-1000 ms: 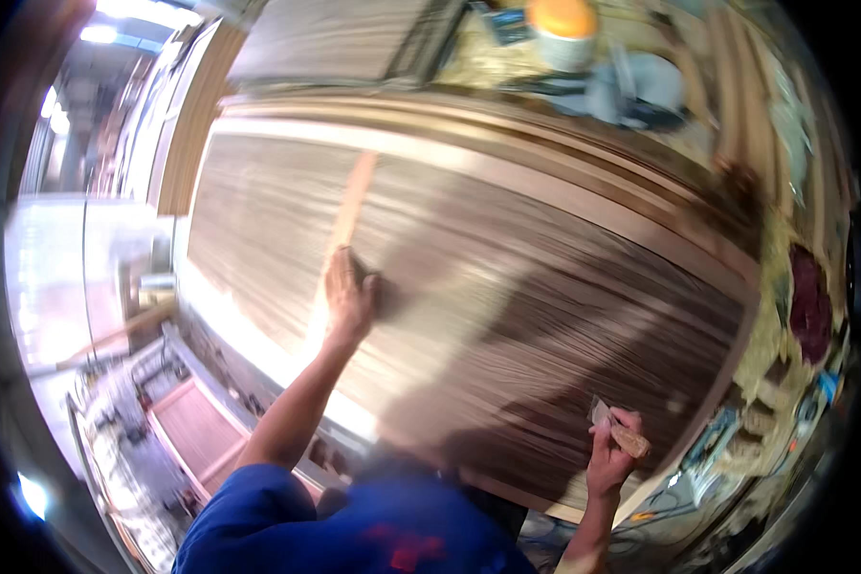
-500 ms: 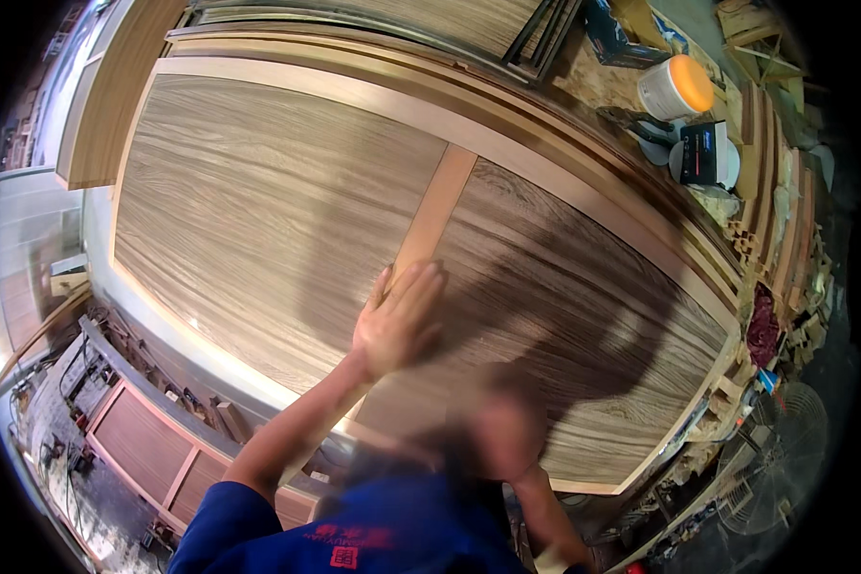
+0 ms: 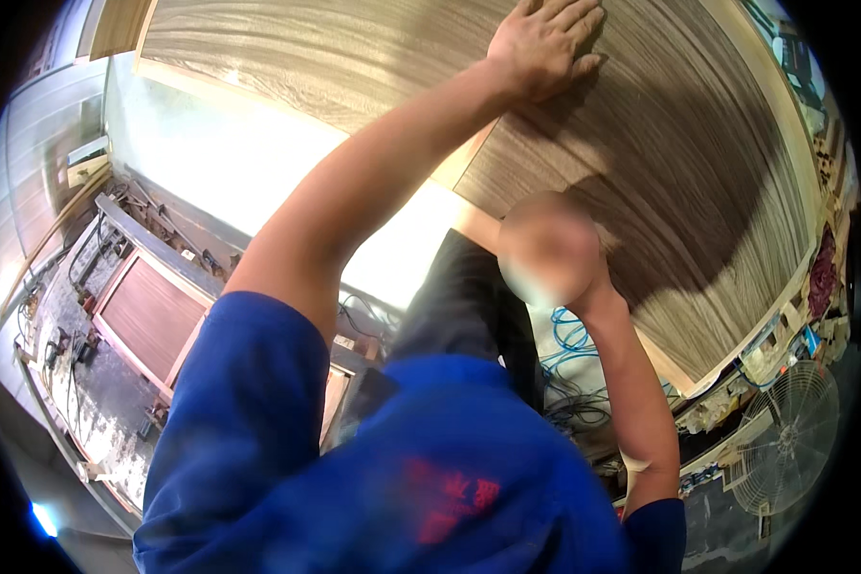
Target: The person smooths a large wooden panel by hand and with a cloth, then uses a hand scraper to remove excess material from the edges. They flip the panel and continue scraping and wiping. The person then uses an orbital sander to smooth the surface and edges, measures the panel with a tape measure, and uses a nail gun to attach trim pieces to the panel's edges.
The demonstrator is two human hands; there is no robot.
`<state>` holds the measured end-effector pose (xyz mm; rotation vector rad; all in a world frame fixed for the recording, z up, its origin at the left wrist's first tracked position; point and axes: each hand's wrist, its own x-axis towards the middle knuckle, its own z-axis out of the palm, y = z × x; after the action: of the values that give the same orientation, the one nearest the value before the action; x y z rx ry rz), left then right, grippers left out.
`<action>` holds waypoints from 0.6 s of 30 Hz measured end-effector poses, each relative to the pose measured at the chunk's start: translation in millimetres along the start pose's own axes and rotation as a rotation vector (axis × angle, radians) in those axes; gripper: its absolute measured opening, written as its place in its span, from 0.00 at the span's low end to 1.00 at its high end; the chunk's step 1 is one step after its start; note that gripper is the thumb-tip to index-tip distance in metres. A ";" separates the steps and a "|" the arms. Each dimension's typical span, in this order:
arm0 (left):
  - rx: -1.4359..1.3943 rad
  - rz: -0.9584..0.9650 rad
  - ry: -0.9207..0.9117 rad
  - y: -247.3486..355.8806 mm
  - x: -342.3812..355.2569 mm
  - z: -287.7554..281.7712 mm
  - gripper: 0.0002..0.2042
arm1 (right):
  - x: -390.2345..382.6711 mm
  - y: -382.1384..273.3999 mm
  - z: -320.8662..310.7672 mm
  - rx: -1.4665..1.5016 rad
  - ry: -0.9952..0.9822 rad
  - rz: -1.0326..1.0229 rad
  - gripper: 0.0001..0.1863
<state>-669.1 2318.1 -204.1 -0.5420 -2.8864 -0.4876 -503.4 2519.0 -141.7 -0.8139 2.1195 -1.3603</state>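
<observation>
A large framed wood-grain door panel point(image 3: 679, 163) lies before me, edged in paler wood, with a light crosspiece point(image 3: 471, 151) running between its two fields. My left hand point(image 3: 545, 46) rests palm down on the panel near the top of the view, fingers stretched out, holding nothing. At the panel's near edge is my right hand point(image 3: 591, 282). A blurred patch covers most of it, so its fingers and anything in them cannot be made out.
A smaller framed panel point(image 3: 153, 311) lies on a cluttered bench at left. Blue hose point(image 3: 569, 335) and dark cables coil on the floor below the panel's near edge. A round wire-caged fan point(image 3: 784, 435) stands at lower right, beside piled wood scraps.
My view has shifted toward my body and the near edge. The left arm now reaches farther out, its hand moved off the crosspiece onto the darker field. The right hand stays near the edge.
</observation>
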 end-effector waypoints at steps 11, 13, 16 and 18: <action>-0.006 -0.020 -0.030 2.8 -6.0 9.2 0.36 | -18.3 -14.3 26.3 -0.181 0.130 -0.009 0.04; 0.015 -0.018 -0.031 2.1 -6.4 9.5 0.36 | -17.1 -16.3 26.9 -0.178 0.142 -0.035 0.05; 0.018 -0.014 -0.029 1.5 -3.9 10.8 0.36 | -17.3 -16.6 27.3 -0.174 0.155 -0.016 0.05; 0.028 -0.010 -0.025 3.2 -3.8 10.5 0.36 | -17.4 -15.2 26.2 -0.161 0.156 0.013 0.04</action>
<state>-665.5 2323.2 -213.8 -0.5338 -2.9159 -0.4443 -470.1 2509.9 -136.3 -0.7760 2.3759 -1.2963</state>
